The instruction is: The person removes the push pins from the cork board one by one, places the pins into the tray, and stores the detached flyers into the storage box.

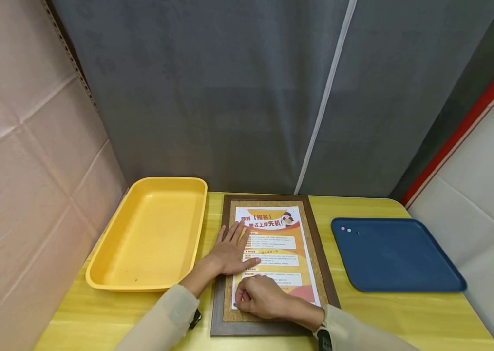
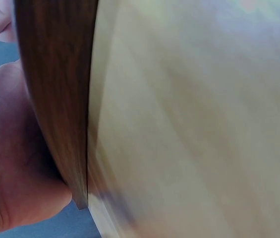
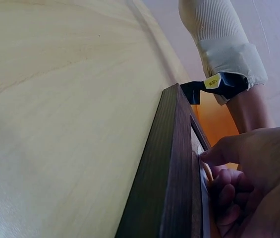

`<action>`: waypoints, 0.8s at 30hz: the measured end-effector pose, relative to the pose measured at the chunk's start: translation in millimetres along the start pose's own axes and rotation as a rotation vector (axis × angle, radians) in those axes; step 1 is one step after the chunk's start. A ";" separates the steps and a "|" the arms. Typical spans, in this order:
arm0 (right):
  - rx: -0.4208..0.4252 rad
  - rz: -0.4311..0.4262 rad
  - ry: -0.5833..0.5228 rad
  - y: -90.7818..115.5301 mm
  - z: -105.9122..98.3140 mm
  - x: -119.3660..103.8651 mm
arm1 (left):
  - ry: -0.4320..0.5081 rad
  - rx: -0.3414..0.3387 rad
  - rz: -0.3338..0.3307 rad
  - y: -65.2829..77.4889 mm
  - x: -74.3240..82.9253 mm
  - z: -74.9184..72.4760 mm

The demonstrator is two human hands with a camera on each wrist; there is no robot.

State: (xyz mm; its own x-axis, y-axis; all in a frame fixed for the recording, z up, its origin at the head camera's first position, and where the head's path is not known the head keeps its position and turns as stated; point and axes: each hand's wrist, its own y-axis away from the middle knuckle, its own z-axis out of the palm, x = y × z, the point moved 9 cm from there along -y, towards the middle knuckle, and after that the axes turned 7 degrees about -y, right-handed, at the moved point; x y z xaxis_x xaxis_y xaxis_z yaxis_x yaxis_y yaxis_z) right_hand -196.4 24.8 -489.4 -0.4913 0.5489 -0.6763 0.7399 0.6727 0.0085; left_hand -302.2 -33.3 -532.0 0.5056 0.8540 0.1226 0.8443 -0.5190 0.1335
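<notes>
Resting on the left side of the poster point(image 1: 277, 258) with the left hand point(image 1: 231, 253), fingers straight and spread. Curled in at its lower-left corner with the right hand point(image 1: 264, 296); cannot tell whether pinching anything there. Lying directly beneath both, on the board point(image 1: 322, 263), between yellow tray point(image 1: 155, 234) and blue tray point(image 1: 396, 256).

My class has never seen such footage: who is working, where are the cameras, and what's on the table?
There's no machine: a person works bare-handed. The widest picture comes from a camera on the head; the others, from the left and right wrists. On the table lie a yellow tray, a blue tray with tiny pieces, and a framed cork board bearing a printed sheet. The left hand lies spread on the sheet; the right hand, fingers curled, is at its near left corner. Nothing visibly held.
</notes>
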 end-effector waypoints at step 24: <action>-0.047 0.052 -0.315 3.1 4.3 6.1 | -0.004 0.007 0.002 -0.1 -0.5 0.7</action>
State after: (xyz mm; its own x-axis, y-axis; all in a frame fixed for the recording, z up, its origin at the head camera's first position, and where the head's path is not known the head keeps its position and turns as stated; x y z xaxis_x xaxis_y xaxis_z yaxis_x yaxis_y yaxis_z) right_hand -195.1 28.1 -496.6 -0.2812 0.4077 -0.8688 0.7345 0.6740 0.0786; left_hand -302.4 -33.7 -532.7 0.5081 0.8530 0.1191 0.8443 -0.5207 0.1268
